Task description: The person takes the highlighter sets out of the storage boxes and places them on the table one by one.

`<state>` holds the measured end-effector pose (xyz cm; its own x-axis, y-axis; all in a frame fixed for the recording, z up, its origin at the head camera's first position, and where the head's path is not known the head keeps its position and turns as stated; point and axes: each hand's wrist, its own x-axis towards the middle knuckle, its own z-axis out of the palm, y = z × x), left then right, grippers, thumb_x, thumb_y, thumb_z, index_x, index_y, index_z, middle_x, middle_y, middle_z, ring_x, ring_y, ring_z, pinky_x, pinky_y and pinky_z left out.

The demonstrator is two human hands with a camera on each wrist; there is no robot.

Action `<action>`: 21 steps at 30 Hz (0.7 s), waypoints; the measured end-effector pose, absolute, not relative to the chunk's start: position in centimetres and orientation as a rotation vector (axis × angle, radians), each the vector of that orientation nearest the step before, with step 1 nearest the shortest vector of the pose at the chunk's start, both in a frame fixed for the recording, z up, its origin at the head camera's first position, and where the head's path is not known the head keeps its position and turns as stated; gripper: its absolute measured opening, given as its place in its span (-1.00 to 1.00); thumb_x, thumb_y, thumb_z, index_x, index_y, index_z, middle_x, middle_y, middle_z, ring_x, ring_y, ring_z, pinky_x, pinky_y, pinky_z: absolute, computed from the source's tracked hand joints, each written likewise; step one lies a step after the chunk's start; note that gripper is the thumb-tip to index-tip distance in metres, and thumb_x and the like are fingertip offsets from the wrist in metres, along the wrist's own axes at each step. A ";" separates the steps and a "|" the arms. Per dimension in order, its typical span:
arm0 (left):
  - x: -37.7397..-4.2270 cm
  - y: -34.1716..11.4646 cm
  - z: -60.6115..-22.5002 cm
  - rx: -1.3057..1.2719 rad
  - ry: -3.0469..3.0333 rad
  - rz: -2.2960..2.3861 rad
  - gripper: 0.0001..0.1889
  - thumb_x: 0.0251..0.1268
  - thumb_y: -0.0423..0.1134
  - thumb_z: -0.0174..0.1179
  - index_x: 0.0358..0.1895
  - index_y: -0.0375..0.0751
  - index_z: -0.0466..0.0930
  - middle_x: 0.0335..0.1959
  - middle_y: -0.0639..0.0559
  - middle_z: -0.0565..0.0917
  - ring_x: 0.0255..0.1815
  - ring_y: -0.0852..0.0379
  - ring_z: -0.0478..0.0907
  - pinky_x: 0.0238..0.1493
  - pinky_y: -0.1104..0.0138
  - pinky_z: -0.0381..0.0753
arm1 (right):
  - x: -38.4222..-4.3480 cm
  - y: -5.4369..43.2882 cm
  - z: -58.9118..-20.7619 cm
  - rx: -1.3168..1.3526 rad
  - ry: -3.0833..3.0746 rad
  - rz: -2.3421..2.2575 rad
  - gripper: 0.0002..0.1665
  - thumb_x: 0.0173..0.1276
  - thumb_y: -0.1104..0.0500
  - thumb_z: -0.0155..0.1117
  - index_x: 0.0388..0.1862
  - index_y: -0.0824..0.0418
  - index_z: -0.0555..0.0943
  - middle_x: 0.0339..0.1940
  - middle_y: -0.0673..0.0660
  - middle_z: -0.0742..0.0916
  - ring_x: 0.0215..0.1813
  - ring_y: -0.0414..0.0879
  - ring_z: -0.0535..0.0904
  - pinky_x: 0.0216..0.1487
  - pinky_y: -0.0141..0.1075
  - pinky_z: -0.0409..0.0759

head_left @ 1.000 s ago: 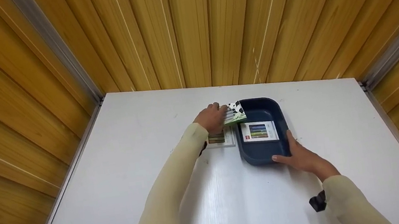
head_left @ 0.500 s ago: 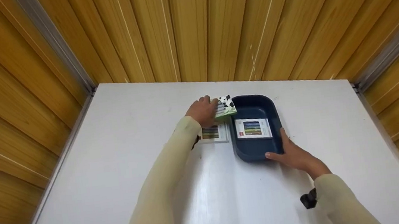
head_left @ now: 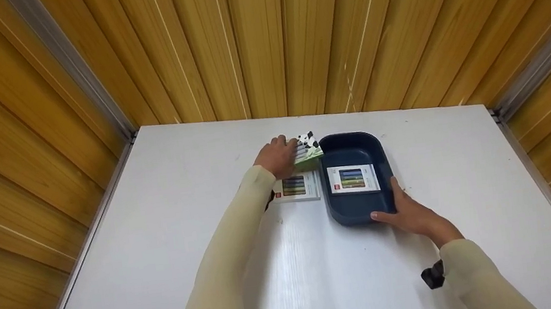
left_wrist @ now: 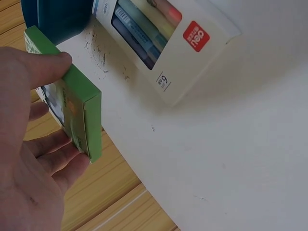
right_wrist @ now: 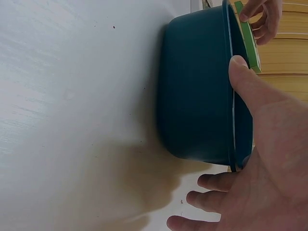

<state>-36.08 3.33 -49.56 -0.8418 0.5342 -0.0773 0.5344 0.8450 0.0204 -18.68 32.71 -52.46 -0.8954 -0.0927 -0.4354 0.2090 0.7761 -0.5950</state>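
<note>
Panda box [head_left: 309, 144] is in the left hand [head_left: 277, 158], raised above the bench [head_left: 196, 184] by the tray's far left corner and outside its walls. The thumb pinches one green edge while the fingers hold the opposite side, so the grasp is made. The tray [head_left: 354, 217] stands upright on the bench with one pack inside it, the inner pack [head_left: 353, 179], lying flat across its middle with its window up. A similar one, the outer pack [head_left: 305, 187], lies flat on the bench just left of the tray, partly hidden by the left hand. The right hand [head_left: 414, 214] steadies the tray, thumb resting on the near rim, fingers straight and spread outside the wall.

I judge the work about part-way: one pack in the tray, two things outside it. From this angle I cannot tell whether the box touches the rim.
</note>
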 end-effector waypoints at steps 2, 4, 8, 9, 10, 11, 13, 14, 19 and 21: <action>-36.1 3.4 -49.5 0.856 2.943 0.012 -0.42 0.35 -0.12 0.11 0.40 -0.06 0.22 0.28 -0.17 0.42 0.24 -0.06 0.45 0.27 0.12 0.49 | -18.6 32.7 -52.4 0.098 2.522 -0.916 0.43 0.25 -0.42 0.14 0.48 0.19 -0.64 0.55 0.40 -0.28 0.55 0.40 -0.32 0.47 0.30 -0.15; -36.1 3.4 -49.4 0.857 2.942 0.022 -0.43 0.36 -0.12 0.10 0.41 -0.06 0.21 0.28 -0.17 0.41 0.24 -0.06 0.44 0.28 0.12 0.49 | -18.5 32.8 -52.4 0.106 2.523 -0.919 0.43 0.25 -0.42 0.14 0.49 0.18 -0.63 0.55 0.40 -0.28 0.55 0.39 -0.32 0.47 0.30 -0.16; -36.1 3.1 -49.4 0.841 2.949 0.041 -0.41 0.34 -0.14 0.13 0.41 -0.06 0.21 0.28 -0.17 0.40 0.25 -0.07 0.43 0.28 0.11 0.49 | -18.6 32.6 -52.3 0.103 2.527 -0.930 0.42 0.25 -0.41 0.14 0.49 0.19 -0.62 0.56 0.38 -0.27 0.56 0.37 -0.33 0.48 0.28 -0.17; -36.1 2.9 -49.4 0.832 2.952 0.041 -0.40 0.34 -0.14 0.14 0.41 -0.05 0.21 0.28 -0.17 0.40 0.25 -0.07 0.43 0.27 0.11 0.49 | -18.6 32.5 -52.3 0.096 2.530 -0.936 0.42 0.25 -0.41 0.15 0.50 0.19 -0.61 0.56 0.38 -0.27 0.56 0.36 -0.33 0.49 0.27 -0.18; -36.0 2.8 -49.5 0.825 2.956 0.037 -0.41 0.34 -0.14 0.13 0.41 -0.06 0.21 0.28 -0.17 0.40 0.24 -0.07 0.44 0.26 0.11 0.50 | -18.7 32.5 -52.3 0.089 2.532 -0.941 0.41 0.26 -0.40 0.15 0.50 0.20 -0.61 0.56 0.38 -0.26 0.57 0.36 -0.33 0.49 0.27 -0.18; -36.0 2.6 -49.6 0.820 2.959 0.035 -0.42 0.35 -0.14 0.12 0.41 -0.06 0.21 0.27 -0.17 0.40 0.24 -0.07 0.44 0.25 0.10 0.51 | -18.7 32.4 -52.3 0.083 2.534 -0.945 0.41 0.26 -0.39 0.15 0.50 0.20 -0.60 0.57 0.38 -0.25 0.57 0.35 -0.32 0.50 0.26 -0.18; -35.9 2.4 -49.7 0.820 2.965 0.034 -0.44 0.37 -0.15 0.11 0.40 -0.08 0.22 0.26 -0.18 0.42 0.23 -0.07 0.45 0.22 0.10 0.53 | -18.7 32.3 -52.4 0.077 2.537 -0.950 0.40 0.27 -0.38 0.16 0.50 0.20 -0.59 0.57 0.38 -0.25 0.57 0.35 -0.32 0.50 0.25 -0.17; -35.9 2.4 -49.8 0.822 2.966 0.036 -0.45 0.38 -0.15 0.09 0.39 -0.09 0.23 0.25 -0.18 0.42 0.22 -0.08 0.46 0.21 0.10 0.54 | -18.7 32.3 -52.4 0.079 2.538 -0.952 0.40 0.27 -0.37 0.16 0.51 0.20 -0.59 0.57 0.38 -0.24 0.57 0.35 -0.31 0.50 0.25 -0.16; -36.0 2.4 -50.0 0.825 2.958 0.071 -0.50 0.43 -0.15 0.01 0.39 -0.10 0.23 0.24 -0.19 0.42 0.22 -0.09 0.45 0.21 0.09 0.53 | -18.4 32.4 -52.5 0.108 2.538 -0.958 0.39 0.27 -0.37 0.17 0.51 0.18 -0.59 0.57 0.38 -0.24 0.57 0.35 -0.30 0.50 0.26 -0.14; -36.1 2.5 -49.9 0.815 2.951 0.072 -0.49 0.44 -0.15 0.00 0.40 -0.08 0.21 0.25 -0.18 0.41 0.23 -0.08 0.44 0.23 0.09 0.52 | -18.3 32.5 -52.4 0.118 2.538 -0.961 0.40 0.26 -0.38 0.17 0.51 0.17 -0.59 0.57 0.37 -0.24 0.57 0.35 -0.30 0.49 0.26 -0.14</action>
